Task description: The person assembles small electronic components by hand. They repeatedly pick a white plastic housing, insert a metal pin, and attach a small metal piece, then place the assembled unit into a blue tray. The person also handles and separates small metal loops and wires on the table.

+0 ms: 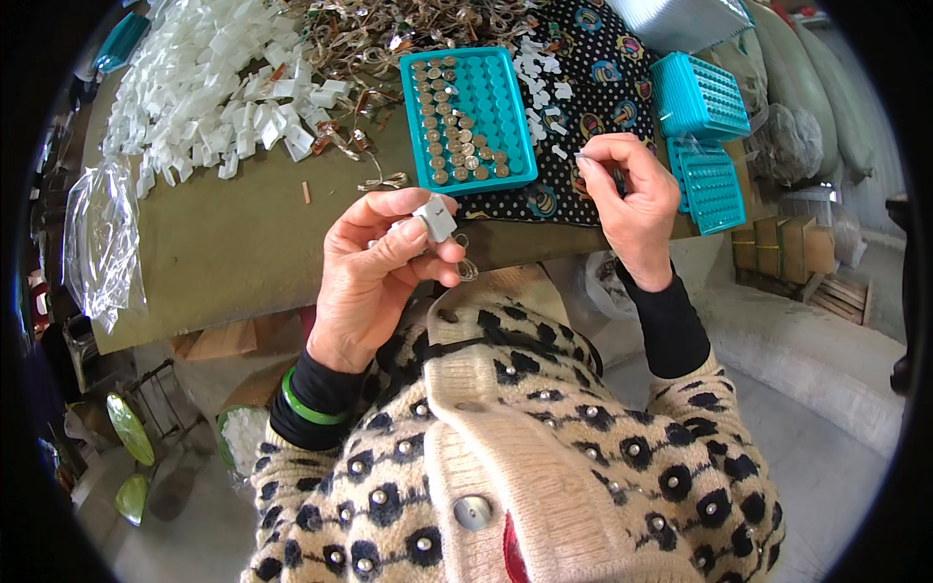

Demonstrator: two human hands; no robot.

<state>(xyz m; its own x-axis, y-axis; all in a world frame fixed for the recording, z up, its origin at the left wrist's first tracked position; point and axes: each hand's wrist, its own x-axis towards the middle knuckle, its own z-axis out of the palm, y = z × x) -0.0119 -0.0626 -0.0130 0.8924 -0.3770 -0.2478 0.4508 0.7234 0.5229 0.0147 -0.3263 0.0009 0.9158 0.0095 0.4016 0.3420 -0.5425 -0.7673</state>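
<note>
Between the thumb and fingers of my left hand [362, 260] is a small white plastic housing [436, 221] with a slot in its face. A thin loop of wire [467, 268] hangs beside those fingertips. My right hand [637, 204] is raised over the dotted cloth, thumb and forefinger pinched on a tiny whitish piece [581, 156] too small to name. Just beyond both hands lies a teal tray [494, 102] with round pockets, its left and near part filled with brass-coloured round parts [454, 146]. Several small white plastic pieces [535, 73] are scattered beside the tray on the cloth.
White translucent housings [228, 83] are heaped at the far left, next to tangled wires with coppery strips [408, 24]. Clear plastic film [102, 248] drapes the table's left edge. Teal trays [702, 97] stand at the right, with sacks [797, 87] behind them. A black dotted cloth [583, 121] lies on the table.
</note>
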